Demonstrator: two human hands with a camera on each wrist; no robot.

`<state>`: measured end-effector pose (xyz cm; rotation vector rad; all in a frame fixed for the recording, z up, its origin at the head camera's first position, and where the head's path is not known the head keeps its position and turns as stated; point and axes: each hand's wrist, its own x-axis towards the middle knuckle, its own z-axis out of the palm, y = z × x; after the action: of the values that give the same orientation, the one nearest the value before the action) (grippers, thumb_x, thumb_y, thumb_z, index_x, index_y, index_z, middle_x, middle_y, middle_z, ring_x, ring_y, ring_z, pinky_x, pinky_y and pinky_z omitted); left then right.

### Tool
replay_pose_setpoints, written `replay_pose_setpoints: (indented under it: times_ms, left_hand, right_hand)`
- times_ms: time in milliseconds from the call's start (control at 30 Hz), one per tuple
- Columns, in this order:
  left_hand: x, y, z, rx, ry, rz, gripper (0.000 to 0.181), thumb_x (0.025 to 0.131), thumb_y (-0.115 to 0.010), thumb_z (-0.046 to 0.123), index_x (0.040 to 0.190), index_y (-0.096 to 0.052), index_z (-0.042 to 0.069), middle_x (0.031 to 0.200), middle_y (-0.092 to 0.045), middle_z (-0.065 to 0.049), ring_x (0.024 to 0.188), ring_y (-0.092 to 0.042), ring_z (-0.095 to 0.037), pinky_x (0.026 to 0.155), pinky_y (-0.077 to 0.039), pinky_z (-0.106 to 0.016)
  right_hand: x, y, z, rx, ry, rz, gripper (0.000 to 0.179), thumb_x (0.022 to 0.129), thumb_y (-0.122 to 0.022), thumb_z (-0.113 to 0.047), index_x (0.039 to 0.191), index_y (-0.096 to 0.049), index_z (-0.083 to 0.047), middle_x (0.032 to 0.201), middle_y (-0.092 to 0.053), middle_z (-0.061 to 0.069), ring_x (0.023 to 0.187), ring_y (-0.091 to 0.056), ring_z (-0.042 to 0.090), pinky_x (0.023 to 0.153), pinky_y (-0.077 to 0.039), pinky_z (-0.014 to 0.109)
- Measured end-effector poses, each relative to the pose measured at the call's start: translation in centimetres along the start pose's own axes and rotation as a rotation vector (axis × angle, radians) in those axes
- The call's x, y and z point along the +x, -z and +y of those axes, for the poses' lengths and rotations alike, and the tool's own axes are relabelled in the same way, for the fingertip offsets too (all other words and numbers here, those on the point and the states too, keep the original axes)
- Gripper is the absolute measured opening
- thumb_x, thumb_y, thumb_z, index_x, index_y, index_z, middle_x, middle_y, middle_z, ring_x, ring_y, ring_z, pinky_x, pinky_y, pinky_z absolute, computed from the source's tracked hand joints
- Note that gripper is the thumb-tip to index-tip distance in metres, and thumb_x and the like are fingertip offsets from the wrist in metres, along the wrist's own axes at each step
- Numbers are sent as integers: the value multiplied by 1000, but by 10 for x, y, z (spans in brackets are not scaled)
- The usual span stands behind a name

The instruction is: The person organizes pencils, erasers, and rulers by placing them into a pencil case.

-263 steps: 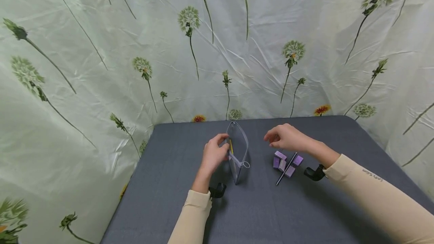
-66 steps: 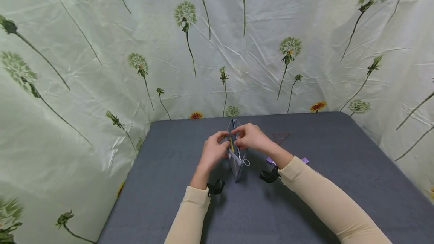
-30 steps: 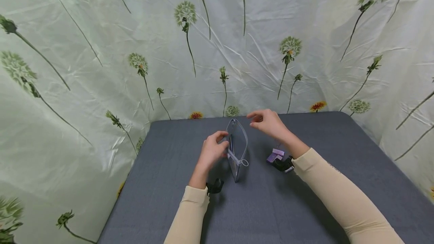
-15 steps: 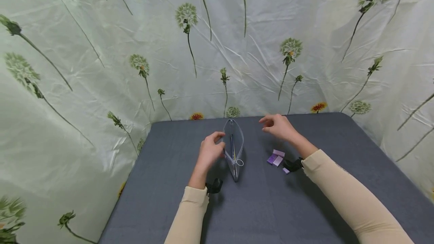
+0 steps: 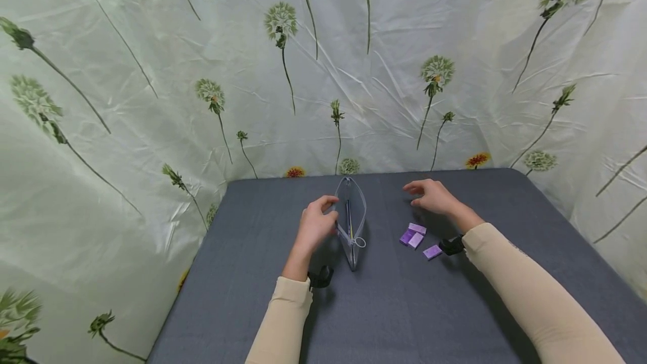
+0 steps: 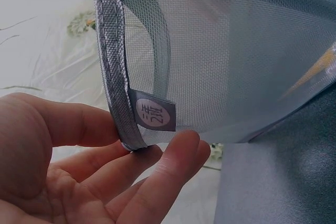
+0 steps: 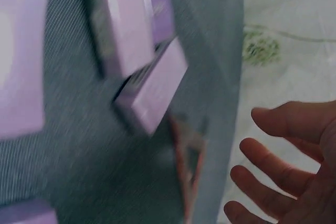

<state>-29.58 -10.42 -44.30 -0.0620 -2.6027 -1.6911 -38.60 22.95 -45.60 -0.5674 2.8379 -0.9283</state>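
A grey mesh zip pouch (image 5: 358,206) stands upright on the table with its top gaping. My left hand (image 5: 315,222) pinches its left rim between thumb and fingers, beside a small cloth label (image 6: 155,110). Slim pens or pencils (image 5: 349,219) lie inside; a yellow one (image 6: 317,67) shows through the mesh. My right hand (image 5: 434,195) hovers to the right of the pouch, fingers loosely bent, holding nothing. Below it lie several small purple box-like blocks (image 5: 416,239), one (image 5: 432,252) apart. A red-edged triangle ruler (image 7: 181,153) lies near them, blurred in the right wrist view.
The dark grey table (image 5: 242,274) ends at a back edge against a pale floral curtain (image 5: 384,72), which also hangs at both sides. A ring pull (image 5: 360,242) hangs at the pouch's near end. Black wrist cameras (image 5: 320,277) are strapped to both wrists.
The dark pen that lay across the purple blocks was lowered into the pouch by my right hand. Since then that hand has moved away rightwards; my left hand stays on the rim.
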Motion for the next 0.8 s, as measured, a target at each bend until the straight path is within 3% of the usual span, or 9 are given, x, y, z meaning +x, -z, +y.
replay_pose_setpoints:
  times_ms: [333, 467, 600, 800]
  left_hand:
    - [0, -1, 1, 14, 7, -4, 38, 95, -58, 7, 130, -67, 21, 141, -59, -7, 58, -65, -30, 57, -54, -37]
    - [-1, -2, 3, 4, 9, -9, 38, 96, -58, 7, 131, -67, 20, 142, -58, -8, 54, -62, -29, 60, -56, -42]
    - [-1, -2, 2, -15, 13, -9, 37, 97, -57, 7, 131, -66, 19, 144, -57, -8, 63, -62, -43, 70, -57, -53]
    - [-2, -2, 2, -1, 9, -3, 36, 97, -58, 9, 130, -67, 19, 142, -58, -8, 66, -63, -44, 66, -57, -48]
  right_hand:
    - [-2, -3, 27, -58, 5, -91, 64, 87, -77, -5, 146, -52, -4, 141, -53, 27, 131, -46, 46, 99, -41, 62]
    - [-4, -6, 34, -92, 15, -71, 64, 86, -78, -6, 145, -54, -4, 137, -55, 26, 129, -48, 45, 101, -39, 62]
    - [-3, -8, 35, -97, 12, -52, 64, 86, -80, -8, 144, -54, -3, 131, -56, 27, 124, -49, 45, 100, -39, 62]
    - [-1, -7, 38, -103, -5, -70, 63, 84, -83, -11, 141, -57, -3, 130, -58, 32, 124, -49, 49, 99, -40, 63]
